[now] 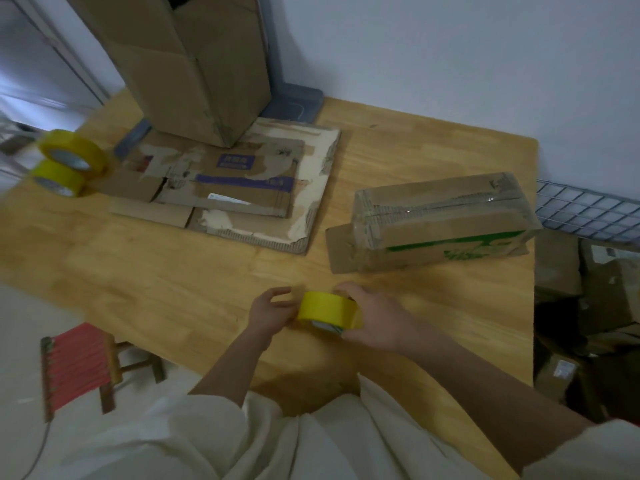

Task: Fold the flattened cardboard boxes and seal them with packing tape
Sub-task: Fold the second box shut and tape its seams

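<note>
Yellow packing tape roll [327, 311] held low over near edge of light wooden table [173, 271]; right hand [372, 320] curled round it, left hand [268, 315] fingers touching its side, grip unclear. Taped brown cardboard box with green print [446, 223] lies behind; flattened torn cardboard sheets [242, 188] farther left.

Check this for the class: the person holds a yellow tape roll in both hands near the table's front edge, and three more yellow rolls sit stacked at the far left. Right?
Not quite. The head view shows two stacked rolls at the far left, not three. The rest stands: the left hand and right hand hold a yellow tape roll near the table's front edge.
</note>
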